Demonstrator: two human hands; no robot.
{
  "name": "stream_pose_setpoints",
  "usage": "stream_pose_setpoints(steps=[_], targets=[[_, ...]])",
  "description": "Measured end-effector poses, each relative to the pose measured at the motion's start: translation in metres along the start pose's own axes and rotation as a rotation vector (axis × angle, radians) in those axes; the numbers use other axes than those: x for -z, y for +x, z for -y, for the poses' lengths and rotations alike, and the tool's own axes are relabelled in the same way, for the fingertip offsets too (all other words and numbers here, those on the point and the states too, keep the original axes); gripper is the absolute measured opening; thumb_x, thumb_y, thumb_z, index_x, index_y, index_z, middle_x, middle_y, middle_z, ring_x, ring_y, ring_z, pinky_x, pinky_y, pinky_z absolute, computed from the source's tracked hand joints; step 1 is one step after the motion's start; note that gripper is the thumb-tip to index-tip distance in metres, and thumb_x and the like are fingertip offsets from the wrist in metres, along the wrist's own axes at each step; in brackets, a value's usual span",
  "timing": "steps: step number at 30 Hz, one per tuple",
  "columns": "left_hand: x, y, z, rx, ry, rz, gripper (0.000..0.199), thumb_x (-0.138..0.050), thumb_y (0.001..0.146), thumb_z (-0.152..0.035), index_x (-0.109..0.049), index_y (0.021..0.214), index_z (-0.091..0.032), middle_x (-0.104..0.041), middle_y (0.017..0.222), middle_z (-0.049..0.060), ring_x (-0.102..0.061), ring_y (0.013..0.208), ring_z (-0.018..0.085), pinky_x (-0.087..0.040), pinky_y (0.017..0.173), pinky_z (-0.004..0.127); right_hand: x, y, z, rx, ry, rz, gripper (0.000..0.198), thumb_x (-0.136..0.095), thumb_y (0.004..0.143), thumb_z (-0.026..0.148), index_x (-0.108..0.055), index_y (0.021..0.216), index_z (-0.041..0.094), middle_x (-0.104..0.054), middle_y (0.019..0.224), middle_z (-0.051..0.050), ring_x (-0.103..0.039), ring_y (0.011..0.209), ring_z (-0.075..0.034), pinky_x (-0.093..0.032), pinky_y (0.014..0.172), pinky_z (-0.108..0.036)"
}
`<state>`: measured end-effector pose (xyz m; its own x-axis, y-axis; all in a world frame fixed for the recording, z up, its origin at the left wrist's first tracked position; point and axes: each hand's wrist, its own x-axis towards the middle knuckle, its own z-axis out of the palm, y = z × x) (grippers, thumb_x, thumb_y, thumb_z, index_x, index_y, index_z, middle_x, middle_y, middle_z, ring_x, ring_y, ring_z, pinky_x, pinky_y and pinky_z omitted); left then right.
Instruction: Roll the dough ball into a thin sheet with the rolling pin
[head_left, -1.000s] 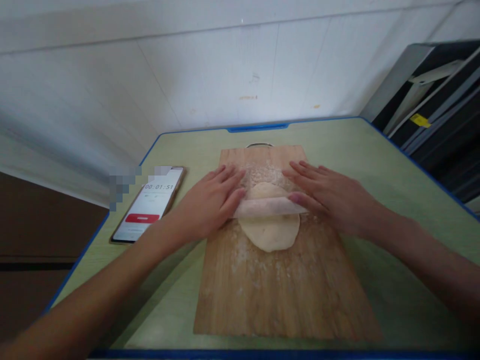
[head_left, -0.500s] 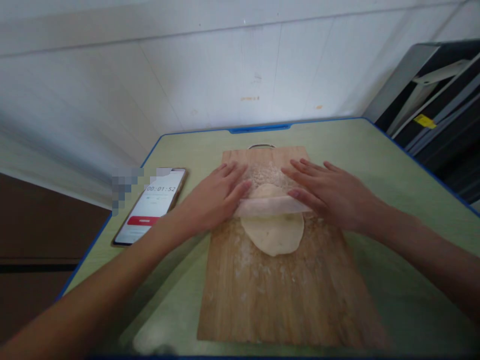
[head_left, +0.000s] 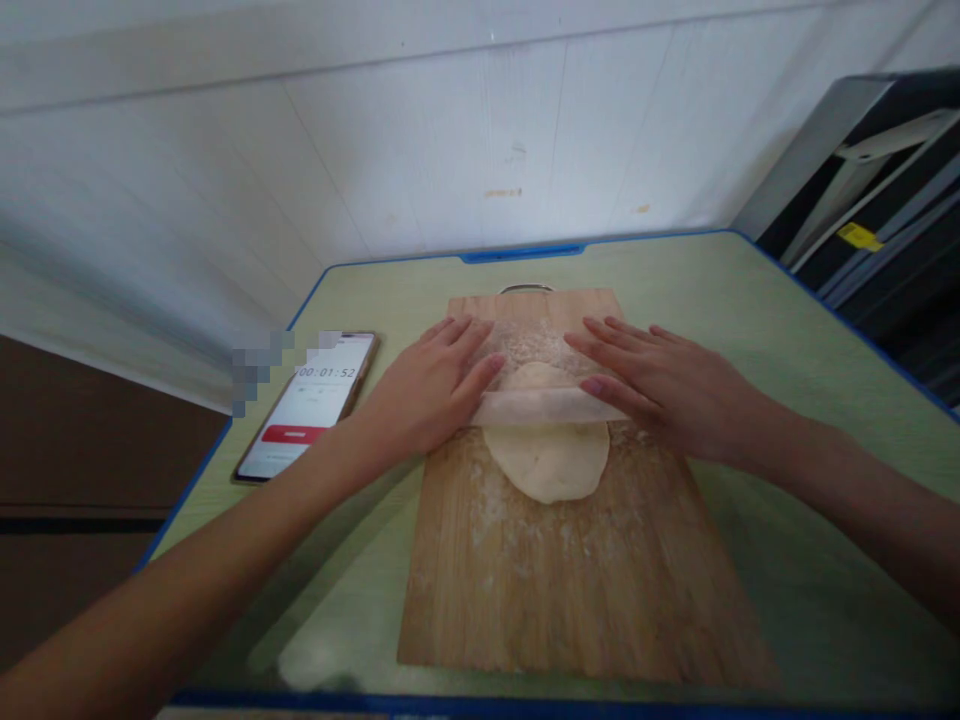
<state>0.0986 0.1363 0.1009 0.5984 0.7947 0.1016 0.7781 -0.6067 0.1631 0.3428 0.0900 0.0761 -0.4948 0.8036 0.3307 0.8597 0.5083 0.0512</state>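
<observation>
A pale, flattened round of dough (head_left: 551, 465) lies on a floured wooden board (head_left: 555, 590). Across its upper part rests a whitish rolling pin (head_left: 536, 406). Over the pin's left end lies my left hand (head_left: 446, 385), its fingers stretched forward and its thumb apart. My right hand (head_left: 645, 385) lies on the right end in the same way, fingers spread and thumb pointing inward. Neither hand is wrapped round the pin, whose two ends are hidden under the palms. Beyond the pin, a small part of the dough shows between the hands.
The board has a metal handle (head_left: 526, 288) at its far end. Left of it, a phone (head_left: 307, 410) showing a timer lies on the pale green table (head_left: 660, 270), which has a blue edge. A white wall (head_left: 450, 150) stands behind; dark folded furniture (head_left: 870, 200) leans at the right.
The view has shifted slightly, so everything appears a little higher and to the right. My hands and the rolling pin stay nearly in place over the dough.
</observation>
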Motion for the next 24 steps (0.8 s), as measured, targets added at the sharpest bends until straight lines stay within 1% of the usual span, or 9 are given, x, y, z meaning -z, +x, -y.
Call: stream_pose_setpoints(steps=[2, 4, 8, 12, 14, 16, 18, 21, 24], targets=[[0.001, 0.005, 0.004, 0.025, -0.045, 0.018, 0.061, -0.013, 0.099, -0.043, -0.051, 0.134, -0.011, -0.052, 0.142, 0.010, -0.044, 0.134, 0.023, -0.031, 0.114, 0.040, 0.000, 0.002, -0.001, -0.002, 0.004, 0.004, 0.074, -0.004, 0.098, 0.052, -0.054, 0.133, 0.009, -0.060, 0.131, -0.018, -0.054, 0.123, -0.033, -0.051, 0.091, -0.054], [0.001, 0.000, 0.003, 0.007, -0.049, 0.044, 0.062, -0.011, 0.099, -0.042, -0.049, 0.136, -0.010, -0.050, 0.144, 0.009, -0.042, 0.136, 0.022, -0.029, 0.115, 0.038, 0.002, -0.003, 0.004, 0.008, -0.008, 0.002, 0.071, -0.007, 0.099, 0.050, -0.054, 0.133, 0.010, -0.059, 0.132, -0.016, -0.054, 0.122, -0.032, -0.051, 0.091, -0.054], [-0.001, -0.016, -0.003, -0.061, 0.015, 0.041, 0.063, -0.012, 0.099, -0.044, -0.042, 0.142, -0.009, -0.044, 0.149, 0.010, -0.031, 0.142, 0.022, -0.020, 0.119, 0.039, 0.007, -0.016, 0.017, 0.028, -0.035, -0.013, 0.065, -0.012, 0.100, 0.049, -0.052, 0.135, 0.011, -0.057, 0.135, -0.016, -0.055, 0.122, -0.031, -0.051, 0.092, -0.054], [-0.003, 0.001, 0.004, 0.001, 0.003, 0.059, 0.063, -0.015, 0.099, -0.043, -0.037, 0.144, -0.006, -0.035, 0.154, 0.014, -0.024, 0.145, 0.023, -0.017, 0.119, 0.041, 0.010, -0.013, 0.013, 0.037, 0.014, 0.014, 0.067, -0.013, 0.099, 0.050, -0.053, 0.134, 0.008, -0.059, 0.132, -0.017, -0.056, 0.121, -0.030, -0.051, 0.093, -0.050], [-0.005, 0.012, 0.010, 0.028, -0.019, 0.083, 0.062, -0.014, 0.099, -0.041, -0.037, 0.144, -0.006, -0.035, 0.153, 0.013, -0.025, 0.145, 0.022, -0.019, 0.118, 0.041, 0.010, -0.008, 0.009, 0.042, 0.033, 0.029, 0.067, -0.014, 0.099, 0.050, -0.053, 0.134, 0.008, -0.060, 0.132, -0.016, -0.056, 0.121, -0.031, -0.051, 0.093, -0.051], [-0.006, 0.014, 0.012, 0.032, -0.018, 0.098, 0.060, -0.010, 0.100, -0.040, -0.040, 0.142, -0.008, -0.039, 0.152, 0.011, -0.028, 0.143, 0.021, -0.021, 0.117, 0.040, 0.010, -0.007, 0.008, 0.040, 0.014, 0.025, 0.066, -0.015, 0.099, 0.051, -0.053, 0.134, 0.009, -0.059, 0.133, -0.015, -0.056, 0.121, -0.032, -0.050, 0.093, -0.053], [-0.005, 0.006, 0.010, 0.007, 0.007, 0.095, 0.061, -0.008, 0.100, -0.040, -0.041, 0.142, -0.011, -0.041, 0.151, 0.009, -0.028, 0.143, 0.020, -0.020, 0.118, 0.041, 0.011, -0.011, 0.012, 0.047, -0.022, 0.009, 0.063, -0.014, 0.100, 0.048, -0.053, 0.134, 0.011, -0.060, 0.133, -0.014, -0.056, 0.121, -0.030, -0.049, 0.094, -0.053], [-0.004, -0.011, 0.002, -0.037, 0.043, 0.077, 0.062, -0.011, 0.100, -0.044, -0.040, 0.143, -0.011, -0.039, 0.152, 0.009, -0.025, 0.145, 0.021, -0.016, 0.119, 0.041, 0.011, -0.019, 0.020, 0.066, -0.054, -0.011, 0.063, -0.013, 0.100, 0.047, -0.053, 0.133, 0.012, -0.060, 0.132, -0.014, -0.057, 0.121, -0.027, -0.050, 0.094, -0.049], [-0.005, -0.012, 0.002, -0.020, 0.031, 0.066, 0.063, -0.012, 0.100, -0.045, -0.039, 0.144, -0.009, -0.039, 0.152, 0.010, -0.025, 0.145, 0.021, -0.016, 0.120, 0.041, 0.012, -0.016, 0.018, 0.078, -0.053, -0.003, 0.066, -0.011, 0.099, 0.049, -0.053, 0.134, 0.012, -0.060, 0.132, -0.015, -0.057, 0.120, -0.028, -0.050, 0.094, -0.048]])
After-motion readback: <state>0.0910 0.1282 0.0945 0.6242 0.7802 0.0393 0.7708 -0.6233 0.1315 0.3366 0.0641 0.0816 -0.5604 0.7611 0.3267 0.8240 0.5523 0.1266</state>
